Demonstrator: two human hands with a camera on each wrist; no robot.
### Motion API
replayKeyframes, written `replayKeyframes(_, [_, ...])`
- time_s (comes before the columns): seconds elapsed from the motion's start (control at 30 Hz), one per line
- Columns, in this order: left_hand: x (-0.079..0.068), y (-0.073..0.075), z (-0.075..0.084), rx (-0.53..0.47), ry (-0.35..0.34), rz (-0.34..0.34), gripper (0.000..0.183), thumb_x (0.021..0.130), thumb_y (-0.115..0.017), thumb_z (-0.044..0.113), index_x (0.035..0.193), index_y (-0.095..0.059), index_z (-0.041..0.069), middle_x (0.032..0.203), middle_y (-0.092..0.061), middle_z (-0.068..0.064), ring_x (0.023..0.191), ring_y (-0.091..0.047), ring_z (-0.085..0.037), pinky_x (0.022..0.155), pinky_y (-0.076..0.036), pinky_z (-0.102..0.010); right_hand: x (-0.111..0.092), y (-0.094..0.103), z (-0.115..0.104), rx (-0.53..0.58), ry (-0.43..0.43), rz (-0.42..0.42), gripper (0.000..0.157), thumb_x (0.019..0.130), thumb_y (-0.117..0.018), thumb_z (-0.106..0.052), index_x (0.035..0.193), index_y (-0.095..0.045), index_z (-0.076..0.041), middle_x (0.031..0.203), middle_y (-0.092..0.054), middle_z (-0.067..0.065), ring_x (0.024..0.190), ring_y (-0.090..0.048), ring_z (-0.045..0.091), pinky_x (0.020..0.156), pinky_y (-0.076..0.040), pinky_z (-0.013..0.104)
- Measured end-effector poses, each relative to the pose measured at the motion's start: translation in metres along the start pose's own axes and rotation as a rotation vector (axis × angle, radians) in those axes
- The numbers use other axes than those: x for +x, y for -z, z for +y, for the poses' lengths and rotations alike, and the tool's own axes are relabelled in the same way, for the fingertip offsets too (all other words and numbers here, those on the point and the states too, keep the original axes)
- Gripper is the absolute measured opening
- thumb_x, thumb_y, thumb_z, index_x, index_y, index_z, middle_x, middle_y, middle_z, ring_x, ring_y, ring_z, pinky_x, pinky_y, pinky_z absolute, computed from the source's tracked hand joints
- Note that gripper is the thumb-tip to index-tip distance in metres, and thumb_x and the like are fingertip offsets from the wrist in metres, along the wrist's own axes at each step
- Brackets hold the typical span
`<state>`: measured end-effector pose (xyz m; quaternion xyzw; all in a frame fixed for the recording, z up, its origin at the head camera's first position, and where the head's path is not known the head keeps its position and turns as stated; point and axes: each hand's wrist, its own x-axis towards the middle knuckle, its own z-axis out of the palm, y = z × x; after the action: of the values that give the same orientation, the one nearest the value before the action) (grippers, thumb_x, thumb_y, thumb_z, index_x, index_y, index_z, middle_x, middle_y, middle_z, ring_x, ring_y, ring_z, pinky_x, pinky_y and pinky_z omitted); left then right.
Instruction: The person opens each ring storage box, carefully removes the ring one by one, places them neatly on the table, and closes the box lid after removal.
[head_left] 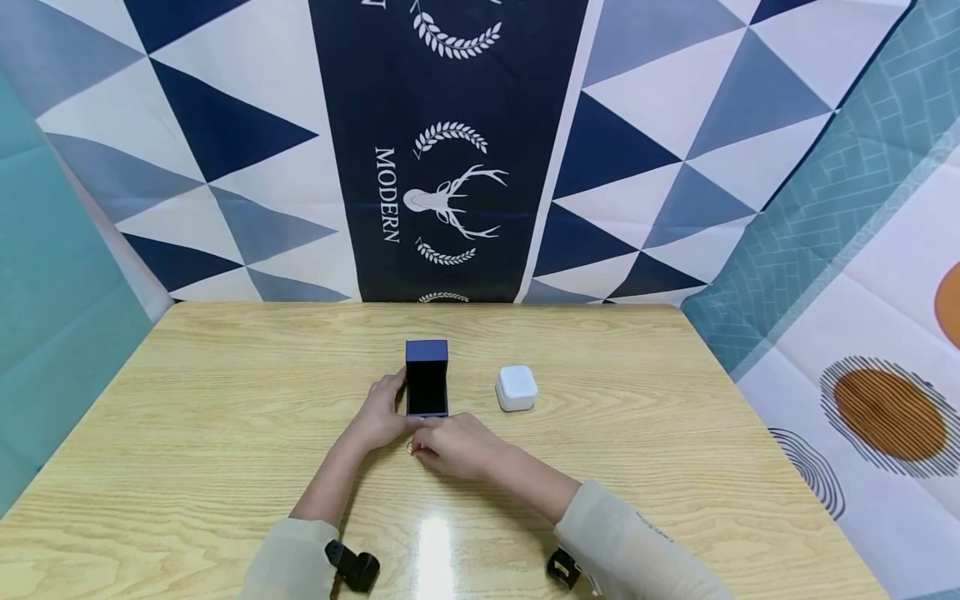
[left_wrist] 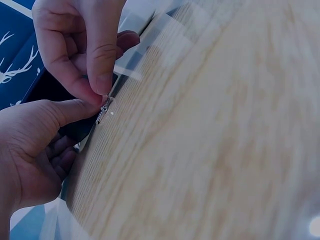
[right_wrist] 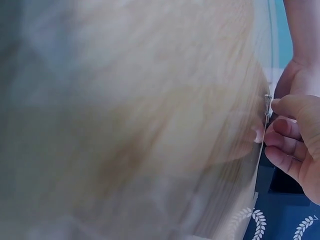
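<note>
A blue ring box point(head_left: 427, 351) stands on the table with its lid raised and its black inside facing me. My left hand point(head_left: 381, 417) holds it, fingers along its left side and thumb across the front edge. Just in front of the box, my right hand point(head_left: 459, 447) pinches a silver ring point(head_left: 410, 448) between thumb and index finger. Small sparkling stones show on the ring point(left_wrist: 103, 110) in the left wrist view, close to the left thumb. The right wrist view has the ring point(right_wrist: 268, 104) at the right hand's fingertips, low over the tabletop.
To the right of the ring box sits a small white rounded cube point(head_left: 517, 388). The wooden table point(head_left: 225, 467) ends at the back against a patterned cloth point(head_left: 457, 108). A black wrist camera point(head_left: 354, 568) is strapped to the left sleeve.
</note>
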<state>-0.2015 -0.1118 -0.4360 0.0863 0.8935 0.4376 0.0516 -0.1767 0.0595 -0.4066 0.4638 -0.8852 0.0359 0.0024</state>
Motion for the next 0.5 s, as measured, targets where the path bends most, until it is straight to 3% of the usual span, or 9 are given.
replayKeyframes(0.17, [-0.001,0.0,0.001,0.004,0.007,-0.01,0.092,0.076,-0.076,0.019,0.147,-0.021,-0.003,0.144,-0.036,-0.022,0.133,-0.029,-0.037,0.109,-0.03,-0.053,-0.002,0.002,0.003,0.019,0.008,0.037,0.014,0.092,-0.059,-0.025,0.097,-0.071,-0.022,0.094,-0.066,-0.01,0.072,-0.062,0.0,0.062,-0.049,0.015])
replayKeyframes(0.3, [-0.002,0.0,0.001,-0.004,0.014,-0.01,0.09,0.077,-0.074,0.017,0.147,-0.021,-0.003,0.145,-0.036,-0.022,0.134,-0.029,-0.037,0.109,-0.03,-0.053,-0.003,0.004,0.007,0.075,-0.022,0.04,0.016,0.092,-0.058,-0.025,0.098,-0.071,-0.02,0.082,-0.061,-0.008,0.057,-0.048,-0.001,0.053,-0.04,0.013])
replayKeyframes(0.4, [-0.001,0.0,0.001,-0.001,0.018,-0.009,0.091,0.077,-0.075,0.018,0.147,-0.021,-0.002,0.145,-0.035,-0.022,0.134,-0.028,-0.037,0.109,-0.03,-0.052,-0.004,0.006,0.01,0.122,-0.058,0.06,0.017,0.092,-0.058,-0.027,0.097,-0.071,-0.018,0.076,-0.056,-0.008,0.054,-0.041,-0.001,0.05,-0.035,0.013])
replayKeyframes(0.5, [-0.001,-0.001,0.001,-0.002,0.018,-0.009,0.092,0.076,-0.076,0.02,0.147,-0.021,-0.001,0.145,-0.036,-0.021,0.134,-0.029,-0.036,0.108,-0.031,-0.052,-0.005,0.007,0.014,0.146,-0.077,0.106,0.016,0.092,-0.059,-0.027,0.098,-0.071,-0.018,0.076,-0.057,-0.008,0.056,-0.044,-0.001,0.051,-0.035,0.013])
